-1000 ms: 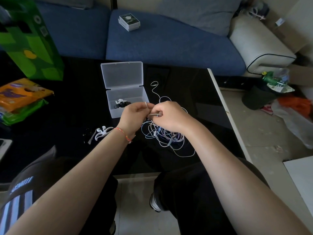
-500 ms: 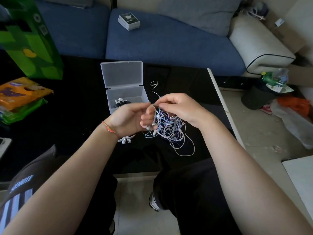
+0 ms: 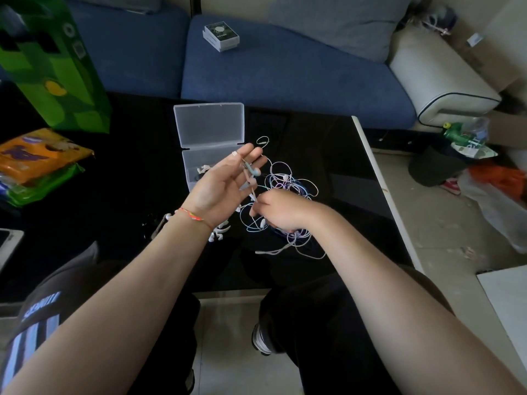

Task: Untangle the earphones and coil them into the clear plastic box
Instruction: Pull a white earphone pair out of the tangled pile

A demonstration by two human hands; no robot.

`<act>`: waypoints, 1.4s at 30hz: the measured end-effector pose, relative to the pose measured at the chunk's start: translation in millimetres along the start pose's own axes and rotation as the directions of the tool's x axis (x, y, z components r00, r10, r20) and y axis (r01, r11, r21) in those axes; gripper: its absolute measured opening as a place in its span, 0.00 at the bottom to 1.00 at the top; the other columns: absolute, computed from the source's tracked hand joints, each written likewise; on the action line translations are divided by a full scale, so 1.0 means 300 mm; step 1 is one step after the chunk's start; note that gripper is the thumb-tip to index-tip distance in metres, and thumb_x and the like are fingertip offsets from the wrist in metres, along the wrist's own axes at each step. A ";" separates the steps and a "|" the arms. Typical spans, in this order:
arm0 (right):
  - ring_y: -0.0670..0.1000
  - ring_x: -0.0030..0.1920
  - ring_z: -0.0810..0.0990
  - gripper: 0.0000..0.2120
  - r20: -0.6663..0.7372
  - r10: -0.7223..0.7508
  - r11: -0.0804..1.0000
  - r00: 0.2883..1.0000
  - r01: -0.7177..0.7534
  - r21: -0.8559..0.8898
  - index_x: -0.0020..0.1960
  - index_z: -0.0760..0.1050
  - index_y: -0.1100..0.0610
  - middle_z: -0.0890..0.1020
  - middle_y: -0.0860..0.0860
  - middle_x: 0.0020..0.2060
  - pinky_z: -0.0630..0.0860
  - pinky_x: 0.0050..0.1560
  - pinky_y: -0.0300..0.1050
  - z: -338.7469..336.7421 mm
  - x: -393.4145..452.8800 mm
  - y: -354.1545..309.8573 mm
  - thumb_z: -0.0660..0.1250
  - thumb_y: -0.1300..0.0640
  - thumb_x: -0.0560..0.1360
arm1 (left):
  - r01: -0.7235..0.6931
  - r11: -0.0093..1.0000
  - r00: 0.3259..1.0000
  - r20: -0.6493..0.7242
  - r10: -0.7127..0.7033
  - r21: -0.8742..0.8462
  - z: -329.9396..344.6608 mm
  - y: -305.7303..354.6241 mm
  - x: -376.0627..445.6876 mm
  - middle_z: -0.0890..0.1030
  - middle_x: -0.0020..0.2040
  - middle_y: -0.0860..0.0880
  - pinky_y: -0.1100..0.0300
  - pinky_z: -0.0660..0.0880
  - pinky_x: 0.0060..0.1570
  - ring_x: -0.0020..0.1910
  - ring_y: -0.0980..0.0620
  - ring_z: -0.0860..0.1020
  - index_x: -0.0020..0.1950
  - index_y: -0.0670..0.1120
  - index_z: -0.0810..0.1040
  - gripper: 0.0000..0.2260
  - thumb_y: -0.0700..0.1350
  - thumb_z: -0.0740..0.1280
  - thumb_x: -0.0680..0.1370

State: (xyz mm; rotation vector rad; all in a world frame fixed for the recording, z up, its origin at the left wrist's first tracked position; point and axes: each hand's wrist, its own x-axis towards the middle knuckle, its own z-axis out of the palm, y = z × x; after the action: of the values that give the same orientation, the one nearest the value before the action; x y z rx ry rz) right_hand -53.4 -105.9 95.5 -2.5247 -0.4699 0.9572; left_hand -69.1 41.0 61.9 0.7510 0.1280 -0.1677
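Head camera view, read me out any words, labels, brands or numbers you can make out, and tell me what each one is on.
None can be read for certain.
Green bag: printed marks and a code square, too blurred.
Orange packet: purple lettering, blurred.
Small box on the sofa: print too small.
Dark sleeve: pale letters, upside down and blurred.
Green bottle: white letters, cut off.

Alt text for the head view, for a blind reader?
Above a black table, the left hand lies palm-up with an earbud across its fingers while the right hand pinches tangled earphone cords. An open clear box sits behind.
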 end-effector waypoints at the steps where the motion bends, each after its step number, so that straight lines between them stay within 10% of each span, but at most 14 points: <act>1: 0.55 0.34 0.76 0.14 -0.003 0.002 1.000 1.000 -0.002 -0.018 0.57 0.79 0.55 0.78 0.54 0.36 0.73 0.37 0.46 0.007 0.000 -0.004 0.55 0.54 0.83 | 0.002 1.000 1.000 -0.007 -0.002 0.010 0.002 -0.004 0.000 0.84 0.57 0.51 0.51 0.67 0.66 0.63 0.51 0.79 0.64 0.46 0.76 0.12 0.43 0.55 0.85; 5: 0.55 0.51 0.79 0.15 -0.019 -0.012 0.998 1.000 0.011 -0.069 0.58 0.79 0.57 0.80 0.54 0.48 0.75 0.53 0.49 0.021 -0.008 -0.020 0.56 0.51 0.84 | -0.018 1.000 0.999 -0.038 0.019 0.024 -0.001 -0.019 0.006 0.84 0.57 0.50 0.54 0.70 0.65 0.63 0.51 0.79 0.62 0.46 0.77 0.12 0.42 0.55 0.85; 13: 0.47 0.33 0.73 0.12 -0.161 -0.097 0.994 0.982 0.086 -0.072 0.40 0.72 0.53 0.72 0.46 0.34 0.64 0.31 0.40 -0.016 -0.047 -0.035 0.61 0.55 0.82 | -0.032 0.853 0.992 -0.084 0.088 0.520 -0.026 -0.070 0.022 0.82 0.51 0.42 0.53 0.74 0.54 0.53 0.46 0.78 0.50 0.43 0.80 0.12 0.37 0.57 0.84; 19: 0.50 0.30 0.72 0.05 -0.273 -0.060 0.998 0.960 0.057 -0.019 0.42 0.82 0.59 0.79 0.55 0.33 0.67 0.31 0.44 -0.064 -0.052 0.009 0.68 0.61 0.74 | 0.142 0.648 0.987 -0.054 -0.153 0.748 -0.002 -0.070 0.005 0.80 0.31 0.48 0.53 0.71 0.48 0.37 0.48 0.75 0.43 0.41 0.80 0.17 0.44 0.57 0.85; 34: 0.39 0.34 0.73 0.05 -0.405 -0.242 0.951 0.882 0.297 0.079 0.50 0.82 0.55 0.82 0.51 0.42 0.68 0.36 0.31 -0.133 -0.057 0.079 0.67 0.58 0.79 | 0.299 0.888 0.896 0.216 -0.387 0.350 -0.034 -0.003 -0.015 0.84 0.47 0.40 0.51 0.81 0.54 0.50 0.43 0.84 0.54 0.37 0.82 0.13 0.43 0.62 0.79; 42: 0.41 0.41 0.78 0.08 -0.387 -0.198 0.970 0.900 0.237 0.055 0.54 0.82 0.51 0.82 0.44 0.43 0.73 0.43 0.40 -0.113 -0.037 0.082 0.64 0.56 0.81 | 0.141 0.792 0.933 0.187 -0.307 0.595 -0.018 -0.011 -0.018 0.82 0.42 0.46 0.53 0.77 0.54 0.46 0.48 0.83 0.59 0.39 0.78 0.10 0.39 0.60 0.82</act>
State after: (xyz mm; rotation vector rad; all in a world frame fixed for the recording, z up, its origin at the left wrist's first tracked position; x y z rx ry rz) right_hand -33.7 -140.4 113.2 -2.4195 -0.5508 0.3833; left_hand -75.3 42.9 56.7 1.3115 -0.1093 -0.5593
